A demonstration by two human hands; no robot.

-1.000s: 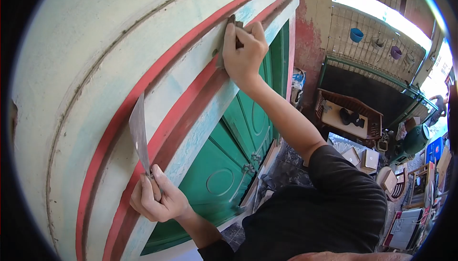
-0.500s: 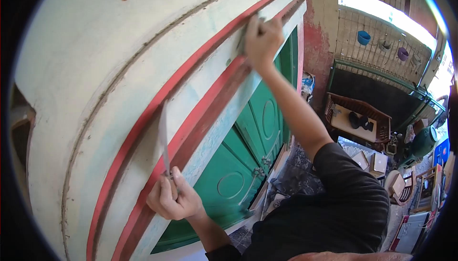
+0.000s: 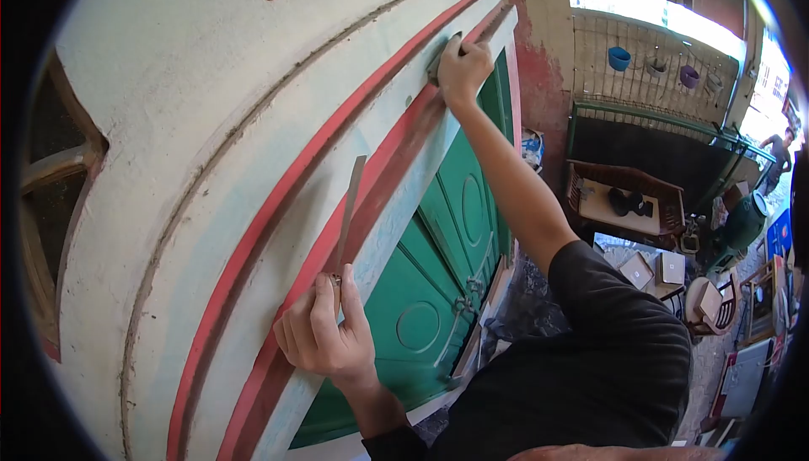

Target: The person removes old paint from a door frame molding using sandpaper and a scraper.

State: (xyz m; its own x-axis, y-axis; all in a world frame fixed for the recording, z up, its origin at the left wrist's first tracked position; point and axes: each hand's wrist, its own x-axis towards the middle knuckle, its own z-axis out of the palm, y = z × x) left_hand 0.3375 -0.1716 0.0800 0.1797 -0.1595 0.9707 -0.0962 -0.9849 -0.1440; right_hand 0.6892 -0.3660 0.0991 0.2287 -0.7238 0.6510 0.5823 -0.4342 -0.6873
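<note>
My left hand (image 3: pixel 327 326) is closed around the lower end of a long narrow metal blade (image 3: pixel 350 212), which points up in front of the red and white moulding (image 3: pixel 337 233). The fingers hide most of its grip end. Farther along the moulding, my right hand (image 3: pixel 463 69) is closed on a dark greyish pad (image 3: pixel 435 67). It holds the pad against the white band (image 3: pixel 396 107) between two red ridges. The fingers cover much of the pad, so its exact kind cannot be made out.
Below the moulding is a green panelled door (image 3: pixel 421 318) with metal handles. A wooden window frame (image 3: pixel 80 158) sits at left. To the right are a wooden bench (image 3: pixel 624 208), a green drum-like container (image 3: pixel 746 221), chairs, hanging pots, and another person (image 3: pixel 777 158) far off.
My left hand has shifted right, and its blade now leans right instead of left. The camera view has turned slightly. My right hand stays at the white band with the pad.
</note>
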